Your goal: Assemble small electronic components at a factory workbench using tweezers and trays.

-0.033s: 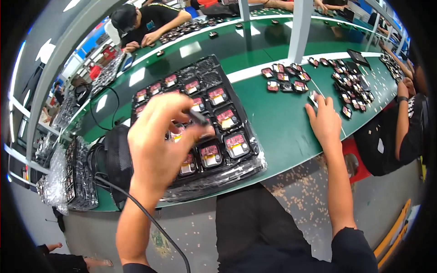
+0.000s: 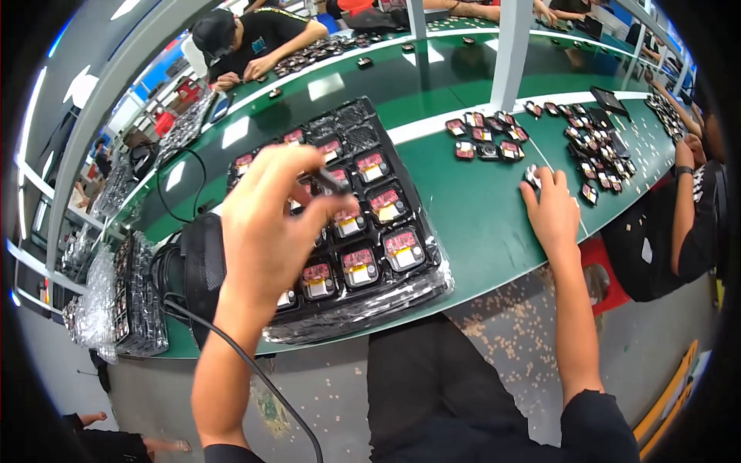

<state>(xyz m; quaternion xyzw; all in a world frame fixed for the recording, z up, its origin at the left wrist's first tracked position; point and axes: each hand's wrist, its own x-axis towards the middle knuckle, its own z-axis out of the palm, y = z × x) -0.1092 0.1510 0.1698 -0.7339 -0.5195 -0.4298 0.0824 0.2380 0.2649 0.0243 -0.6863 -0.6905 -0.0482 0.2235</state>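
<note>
My left hand [image 2: 266, 220] is raised over a black plastic tray [image 2: 432, 270], its thumb and fingers closed on a small dark piece [image 2: 332, 184] smeared by motion. In the tray's pockets sit small black-cased electronic modules [image 2: 359, 266] with pinkish-red boards and a white-and-yellow block; the far pockets [image 2: 359, 137] at the right hold none. Out to the right, my right hand [image 2: 554, 208] rests low at the green table [image 2: 478, 208]. Its thumb and forefinger are closed around a small black-and-silver module [image 2: 532, 176], partly covered by the fingers.
More modules lie in a small group [image 2: 486, 137] and a larger heap [image 2: 598, 150] on the right. A grey post [image 2: 511, 58] rises behind them. A black cable [image 2: 262, 378] runs below my left forearm. Wrapped tray stacks [image 2: 139, 297] stand left. Co-workers sit across and at right.
My left hand has moved slightly away from me over the tray with the dark piece. My right hand has shifted a little nearer to me with its module.
</note>
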